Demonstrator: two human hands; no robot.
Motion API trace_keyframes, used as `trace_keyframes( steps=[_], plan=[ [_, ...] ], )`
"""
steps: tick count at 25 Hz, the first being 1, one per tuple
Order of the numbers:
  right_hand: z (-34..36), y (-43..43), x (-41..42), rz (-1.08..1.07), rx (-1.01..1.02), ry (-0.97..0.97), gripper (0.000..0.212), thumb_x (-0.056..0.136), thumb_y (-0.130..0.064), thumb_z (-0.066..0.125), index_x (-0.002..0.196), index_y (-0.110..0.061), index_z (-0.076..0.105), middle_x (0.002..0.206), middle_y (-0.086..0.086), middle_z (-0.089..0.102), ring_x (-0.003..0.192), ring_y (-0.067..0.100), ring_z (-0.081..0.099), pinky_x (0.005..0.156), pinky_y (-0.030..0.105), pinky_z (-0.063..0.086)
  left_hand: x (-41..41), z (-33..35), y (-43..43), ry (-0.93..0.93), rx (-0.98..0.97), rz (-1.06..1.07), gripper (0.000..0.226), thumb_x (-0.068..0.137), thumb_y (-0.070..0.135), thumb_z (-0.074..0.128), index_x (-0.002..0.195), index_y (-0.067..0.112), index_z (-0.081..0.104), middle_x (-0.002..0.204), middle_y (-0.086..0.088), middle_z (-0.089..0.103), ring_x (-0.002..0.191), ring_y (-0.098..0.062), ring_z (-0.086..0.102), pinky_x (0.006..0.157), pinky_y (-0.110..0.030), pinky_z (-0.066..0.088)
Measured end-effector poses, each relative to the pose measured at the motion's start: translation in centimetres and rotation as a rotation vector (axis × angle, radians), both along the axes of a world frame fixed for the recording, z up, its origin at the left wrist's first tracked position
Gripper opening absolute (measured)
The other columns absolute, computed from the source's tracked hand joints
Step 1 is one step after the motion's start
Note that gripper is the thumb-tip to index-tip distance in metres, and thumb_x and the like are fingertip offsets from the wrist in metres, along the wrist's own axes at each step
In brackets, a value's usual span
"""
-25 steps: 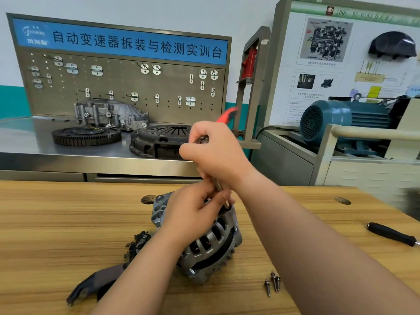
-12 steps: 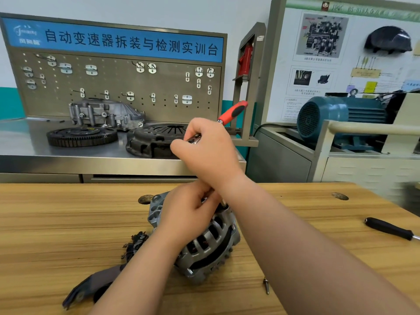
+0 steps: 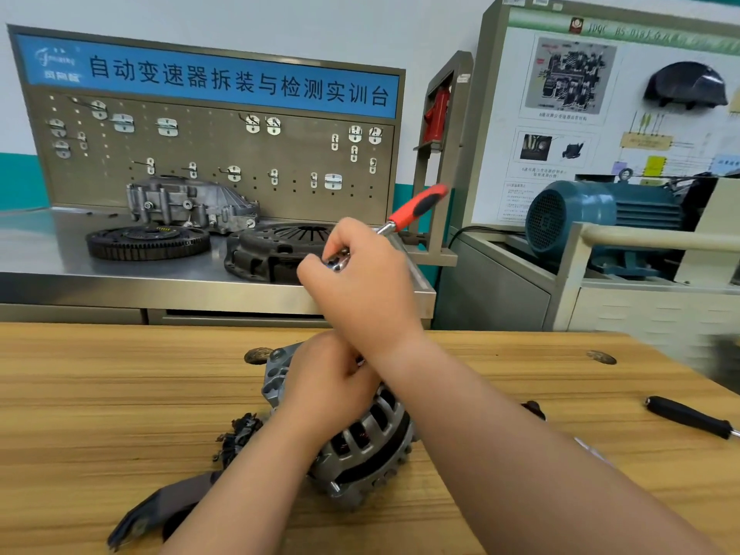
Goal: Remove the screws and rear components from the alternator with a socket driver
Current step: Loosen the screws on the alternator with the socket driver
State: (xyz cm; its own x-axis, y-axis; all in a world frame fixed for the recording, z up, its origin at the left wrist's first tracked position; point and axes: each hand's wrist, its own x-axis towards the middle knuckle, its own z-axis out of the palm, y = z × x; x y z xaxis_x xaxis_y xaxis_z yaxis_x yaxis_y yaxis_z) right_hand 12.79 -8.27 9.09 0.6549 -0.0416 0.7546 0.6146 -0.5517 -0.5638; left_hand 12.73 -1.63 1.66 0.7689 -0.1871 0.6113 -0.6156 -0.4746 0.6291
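Note:
A grey alternator (image 3: pixel 362 446) lies on the wooden table (image 3: pixel 100 394), its vented housing facing me. My left hand (image 3: pixel 324 382) grips its top rear, fingers curled over the casing. Above it my right hand (image 3: pixel 360 286) holds the metal head of a socket driver (image 3: pixel 416 208), whose red and black handle sticks up to the right. The driver's shaft runs down behind my hands, and its tip on the alternator is hidden. A black removed rear part (image 3: pixel 238 434) lies just left of the alternator.
A dark cover piece (image 3: pixel 160 510) lies at the front left. A black-handled screwdriver (image 3: pixel 688 416) rests at the right edge. Behind the table stands a steel bench with a flywheel (image 3: pixel 148 242), a clutch plate (image 3: pixel 272 250) and a gearbox housing (image 3: pixel 188 204). A blue motor (image 3: pixel 600 218) sits at right.
The driver's red handle has swung further up and to the right as my right hand turned. My left hand stays on the alternator. The loose screws have gone behind my right forearm.

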Motion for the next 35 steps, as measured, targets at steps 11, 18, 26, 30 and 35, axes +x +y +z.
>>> trace_keyframes(
  steps=[11, 18, 26, 30, 35],
  plan=[
    [0.2, -0.5, -0.2, -0.009, 0.025, 0.048, 0.03, 0.081, -0.016, 0.063, 0.062, -0.021, 0.039, 0.049, -0.008, 0.038, 0.048, 0.01, 0.036, 0.048, 0.026, 0.031, -0.1, 0.2, -0.1, -0.034, -0.014, 0.01, 0.027, 0.066, 0.026, 0.044, 0.044, 0.022, 0.03, 0.04, 0.0, 0.036, 0.042, -0.014, 0.028, 0.048, -0.03, 0.019],
    [2.7, -1.7, -0.1, 0.785, 0.145, 0.654, 0.033, 0.088, 0.005, 0.046, 0.063, -0.014, 0.034, 0.038, -0.004, 0.028, 0.033, 0.01, 0.025, 0.041, 0.021, 0.023, -0.6, 0.4, 0.0, -0.093, 0.039, -0.043, 0.021, 0.083, 0.04, 0.049, 0.063, 0.046, 0.057, 0.06, 0.04, 0.055, 0.063, 0.012, 0.054, 0.052, -0.009, 0.034],
    [0.0, -0.4, -1.0, -0.113, -0.117, -0.104, 0.027, 0.08, -0.018, 0.063, 0.066, -0.021, 0.04, 0.052, -0.006, 0.044, 0.056, 0.021, 0.048, 0.053, 0.032, 0.039, 0.0, 0.0, 0.0, -0.047, -0.001, -0.052, 0.021, 0.066, 0.021, 0.044, 0.047, 0.015, 0.037, 0.04, -0.006, 0.038, 0.042, -0.015, 0.029, 0.049, -0.03, 0.022],
    [2.4, -2.1, -0.1, 0.361, -0.032, 0.288, 0.027, 0.08, 0.003, 0.057, 0.062, -0.01, 0.041, 0.04, -0.004, 0.038, 0.036, 0.017, 0.041, 0.045, 0.025, 0.035, -0.3, 0.2, 0.0, -0.07, 0.025, -0.067, 0.023, 0.086, 0.035, 0.053, 0.066, 0.047, 0.054, 0.069, 0.037, 0.062, 0.068, 0.01, 0.059, 0.059, -0.016, 0.044],
    [3.1, -2.4, 0.1, 0.839, 0.148, 0.664, 0.036, 0.087, 0.012, 0.041, 0.061, -0.012, 0.031, 0.034, -0.005, 0.028, 0.03, 0.01, 0.027, 0.041, 0.018, 0.022, -0.4, 0.3, -0.2, -0.065, 0.018, -0.076, 0.011, 0.081, 0.045, 0.049, 0.074, 0.044, 0.058, 0.078, 0.032, 0.067, 0.073, 0.0, 0.064, 0.068, -0.032, 0.052]
  ],
)
